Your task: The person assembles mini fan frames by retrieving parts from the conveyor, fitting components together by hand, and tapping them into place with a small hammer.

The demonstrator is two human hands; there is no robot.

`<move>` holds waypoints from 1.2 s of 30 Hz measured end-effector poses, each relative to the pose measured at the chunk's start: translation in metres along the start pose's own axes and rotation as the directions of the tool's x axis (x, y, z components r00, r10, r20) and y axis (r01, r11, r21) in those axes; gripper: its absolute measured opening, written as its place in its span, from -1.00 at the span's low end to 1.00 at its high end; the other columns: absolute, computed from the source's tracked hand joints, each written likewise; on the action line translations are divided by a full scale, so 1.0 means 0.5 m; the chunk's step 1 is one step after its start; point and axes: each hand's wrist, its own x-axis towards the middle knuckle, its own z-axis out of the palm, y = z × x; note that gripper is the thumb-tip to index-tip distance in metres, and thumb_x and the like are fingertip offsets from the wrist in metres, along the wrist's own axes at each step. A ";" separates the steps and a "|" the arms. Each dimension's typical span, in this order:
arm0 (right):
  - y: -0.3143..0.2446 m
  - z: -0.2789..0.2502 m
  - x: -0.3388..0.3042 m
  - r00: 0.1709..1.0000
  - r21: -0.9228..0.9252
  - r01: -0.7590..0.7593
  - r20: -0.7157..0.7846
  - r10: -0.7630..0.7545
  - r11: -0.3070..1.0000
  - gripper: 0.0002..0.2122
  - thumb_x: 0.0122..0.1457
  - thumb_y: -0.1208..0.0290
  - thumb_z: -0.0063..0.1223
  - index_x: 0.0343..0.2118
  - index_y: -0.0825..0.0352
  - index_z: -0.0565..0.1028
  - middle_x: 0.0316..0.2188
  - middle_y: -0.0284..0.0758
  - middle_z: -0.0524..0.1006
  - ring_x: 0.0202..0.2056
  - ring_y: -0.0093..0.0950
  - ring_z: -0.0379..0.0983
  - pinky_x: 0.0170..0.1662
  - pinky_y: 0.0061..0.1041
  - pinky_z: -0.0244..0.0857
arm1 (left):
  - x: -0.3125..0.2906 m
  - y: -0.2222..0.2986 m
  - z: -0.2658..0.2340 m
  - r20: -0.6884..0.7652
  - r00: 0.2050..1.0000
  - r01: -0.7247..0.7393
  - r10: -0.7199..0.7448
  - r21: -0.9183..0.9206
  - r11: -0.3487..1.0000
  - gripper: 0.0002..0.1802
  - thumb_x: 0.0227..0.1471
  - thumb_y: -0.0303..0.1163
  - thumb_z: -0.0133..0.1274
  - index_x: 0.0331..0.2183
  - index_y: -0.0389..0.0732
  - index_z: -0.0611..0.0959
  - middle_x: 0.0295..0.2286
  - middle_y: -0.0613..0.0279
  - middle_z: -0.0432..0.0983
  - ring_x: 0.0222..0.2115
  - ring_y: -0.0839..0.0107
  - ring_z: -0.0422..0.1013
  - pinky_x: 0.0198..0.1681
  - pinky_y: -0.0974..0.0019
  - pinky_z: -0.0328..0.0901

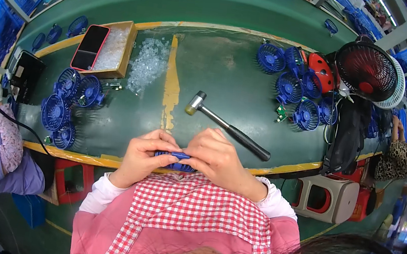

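Observation:
Close to my body, at the table's front edge, both hands hold a small blue fan point(179, 166), its grille partly hidden by my fingers. My left hand point(144, 156) is closed round its left side, thumb along the top edge. From the right, my right hand point(216, 158) pinches the same edge with thumb and fingers. Just beyond my hands lies a hammer point(211, 113) with a metal and amber head and a black grip. To the left, several blue fans point(56, 112) are grouped, a few with small green circuit boards beside them.
A phone point(90, 46) rests on an open box point(122, 60) of clear small parts, with a loose heap of clear pieces point(148, 60) alongside. More blue fans point(290, 87), a black desk fan point(367, 71) and a dark bag point(349, 136) crowd the right. Co-workers sit at both sides.

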 end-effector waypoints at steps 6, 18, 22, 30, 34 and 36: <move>-0.007 0.016 0.002 0.967 -0.055 0.226 -0.110 -0.231 0.973 -0.86 -0.17 0.53 0.16 -0.47 0.42 0.51 -0.53 -0.32 0.46 -0.41 -0.38 0.40 -0.31 -0.37 0.23 | -0.012 0.009 0.013 -0.056 0.961 -0.257 0.272 0.194 0.947 -0.81 -0.20 -0.59 0.22 -0.39 -0.28 0.68 -0.45 0.17 0.51 -0.48 0.42 0.39 -0.42 0.42 0.26; 0.084 0.026 0.018 0.722 0.460 -0.682 0.301 0.623 0.569 -0.71 0.23 0.29 -0.05 -0.38 0.47 0.55 -0.51 -0.38 0.54 -0.46 -0.67 0.41 -0.36 -0.64 0.31 | 0.033 -0.040 -0.017 0.036 0.916 0.392 -0.401 -0.302 0.869 -0.62 -0.14 -0.53 0.24 -0.21 -0.37 0.53 -0.29 0.22 0.50 -0.28 0.53 0.42 -0.17 0.47 0.32; 0.093 0.023 0.021 0.642 0.676 -0.674 0.335 0.689 0.299 -0.63 0.24 0.18 -0.09 -0.33 0.48 0.53 -0.47 -0.33 0.55 -0.45 -0.60 0.45 -0.33 -0.60 0.36 | 0.034 -0.055 -0.017 -0.010 0.904 0.388 -0.427 -0.399 0.831 -0.64 -0.11 -0.54 0.20 -0.19 -0.37 0.52 -0.31 0.22 0.50 -0.29 0.51 0.42 -0.16 0.47 0.32; 0.079 0.052 0.028 0.812 0.378 -0.567 0.113 0.572 0.731 -0.82 0.07 0.39 0.15 -0.42 0.44 0.57 -0.57 -0.39 0.52 -0.53 -0.66 0.39 -0.47 -0.66 0.24 | 0.047 -0.064 -0.002 -0.121 0.906 0.312 -0.406 -0.457 0.833 -0.85 0.05 -0.46 0.06 -0.30 -0.32 0.56 -0.40 0.26 0.51 -0.40 0.60 0.41 -0.30 0.55 0.30; 0.074 0.055 0.028 0.857 0.281 -0.506 0.053 0.513 0.815 -0.85 0.06 0.43 0.15 -0.45 0.44 0.57 -0.63 -0.36 0.49 -0.58 -0.66 0.35 -0.53 -0.61 0.20 | 0.048 -0.065 -0.001 -0.117 0.899 0.306 -0.423 -0.524 0.795 -0.91 0.03 -0.47 0.07 -0.37 -0.28 0.57 -0.46 0.34 0.49 -0.45 0.65 0.38 -0.35 0.58 0.27; 0.077 0.044 0.032 0.792 0.327 -0.608 0.181 0.583 0.724 -0.85 0.07 0.41 0.15 -0.44 0.42 0.57 -0.62 -0.41 0.50 -0.57 -0.68 0.35 -0.51 -0.66 0.22 | 0.043 -0.071 0.000 -0.097 0.892 0.327 -0.441 -0.534 0.780 -0.91 0.03 -0.48 0.08 -0.37 -0.27 0.58 -0.47 0.37 0.48 -0.46 0.65 0.37 -0.36 0.58 0.26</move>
